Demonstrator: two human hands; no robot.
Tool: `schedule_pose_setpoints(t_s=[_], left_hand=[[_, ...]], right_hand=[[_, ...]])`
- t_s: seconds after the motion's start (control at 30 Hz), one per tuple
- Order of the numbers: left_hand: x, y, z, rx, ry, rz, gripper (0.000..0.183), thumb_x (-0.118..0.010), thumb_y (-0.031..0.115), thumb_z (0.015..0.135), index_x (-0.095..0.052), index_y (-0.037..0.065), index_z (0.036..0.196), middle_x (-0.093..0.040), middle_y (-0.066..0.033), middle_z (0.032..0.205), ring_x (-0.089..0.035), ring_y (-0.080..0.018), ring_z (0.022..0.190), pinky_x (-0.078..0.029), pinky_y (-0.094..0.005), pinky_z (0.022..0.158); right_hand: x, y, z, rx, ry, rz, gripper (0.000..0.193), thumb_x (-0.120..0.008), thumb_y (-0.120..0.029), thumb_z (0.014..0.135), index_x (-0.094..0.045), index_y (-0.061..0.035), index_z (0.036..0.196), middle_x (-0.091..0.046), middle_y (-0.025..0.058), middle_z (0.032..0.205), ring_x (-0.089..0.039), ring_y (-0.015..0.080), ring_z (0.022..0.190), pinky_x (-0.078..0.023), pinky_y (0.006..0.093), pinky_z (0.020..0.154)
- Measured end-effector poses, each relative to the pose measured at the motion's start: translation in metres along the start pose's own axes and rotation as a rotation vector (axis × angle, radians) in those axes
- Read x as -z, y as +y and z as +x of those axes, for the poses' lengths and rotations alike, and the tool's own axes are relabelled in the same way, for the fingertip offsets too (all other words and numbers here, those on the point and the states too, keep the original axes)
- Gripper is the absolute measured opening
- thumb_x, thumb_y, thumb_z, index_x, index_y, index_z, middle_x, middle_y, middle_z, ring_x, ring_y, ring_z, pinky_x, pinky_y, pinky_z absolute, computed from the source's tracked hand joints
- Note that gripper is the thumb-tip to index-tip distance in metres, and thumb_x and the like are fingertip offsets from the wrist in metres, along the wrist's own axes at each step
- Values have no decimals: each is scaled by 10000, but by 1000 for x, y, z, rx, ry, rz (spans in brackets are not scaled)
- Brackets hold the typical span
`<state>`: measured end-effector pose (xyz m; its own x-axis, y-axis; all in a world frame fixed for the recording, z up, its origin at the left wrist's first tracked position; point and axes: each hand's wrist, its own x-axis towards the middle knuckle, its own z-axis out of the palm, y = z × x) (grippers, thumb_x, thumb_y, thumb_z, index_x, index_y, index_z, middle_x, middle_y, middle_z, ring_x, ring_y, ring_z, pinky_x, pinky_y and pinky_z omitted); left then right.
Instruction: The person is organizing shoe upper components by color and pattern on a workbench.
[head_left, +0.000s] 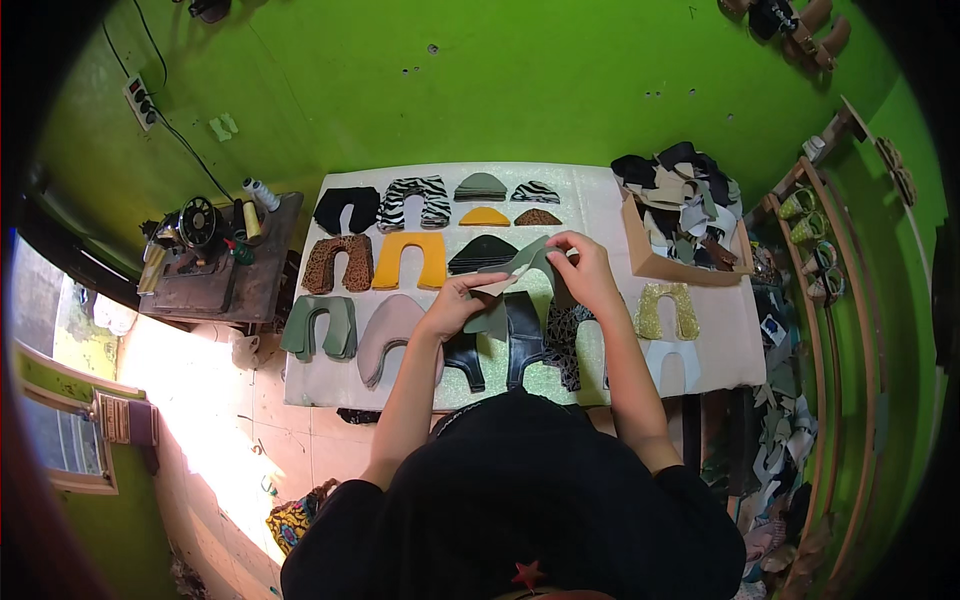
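Over the middle of the table I hold a grey-green U-shaped cut piece (541,258), bent so that part of its pale underside shows. My left hand (458,303) grips its left end with the fingers nearly straight. At its upper right edge my right hand (583,268) pinches it between thumb and fingers. Just beyond lies a stack of black half-round pieces (482,254). Beneath and nearer to me are black U-shaped pieces (523,335) and dark patterned pieces (567,352), partly hidden by my hands and arms. A pale pink U-shaped stack (388,330) lies beside my left forearm.
Rows of U-shaped stacks, such as yellow (402,262) and zebra-striped (414,203), cover the white table (590,190). A cardboard box (690,268) of scraps stands at the right. A sewing machine (190,235) is at the left, a wooden rack (835,330) at the right.
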<state>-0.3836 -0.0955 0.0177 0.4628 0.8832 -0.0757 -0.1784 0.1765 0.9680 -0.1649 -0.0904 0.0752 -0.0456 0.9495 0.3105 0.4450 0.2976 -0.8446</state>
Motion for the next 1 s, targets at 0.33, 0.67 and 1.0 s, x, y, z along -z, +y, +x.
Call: schedule_pose_setpoints(t_s=[0.33,0.67,1.0], left_hand=[[4,6,-12,-32,14,134,281,-536,23,817,-568,14,1096,-601,-44,1013,-554,-101,917,-427,-210,806],[25,-9,-26,38,76,-27,312,-405,223,932,-523,-3,1112,-611,-118,966,-612,-165,829,-492,-272,721],[32,27,-53,-11,-12,-316,364,-311,154,935,-369,35,1275,-585,-146,907,-613,-219,805,-489,-304,744]], right_hand=[[-14,3,-10,-120,-125,22,191,-566,-153,810,-514,16,738,-516,79,608,-479,123,521,-400,275,507],[-56,37,-16,-186,-185,270,284,-538,-175,844,-421,-39,624,-415,-21,583,-348,61,562,-308,224,497],[-95,51,-16,-522,-564,1038,79,-528,-103,835,-553,-37,871,-556,13,950,-520,75,842,-411,224,777]])
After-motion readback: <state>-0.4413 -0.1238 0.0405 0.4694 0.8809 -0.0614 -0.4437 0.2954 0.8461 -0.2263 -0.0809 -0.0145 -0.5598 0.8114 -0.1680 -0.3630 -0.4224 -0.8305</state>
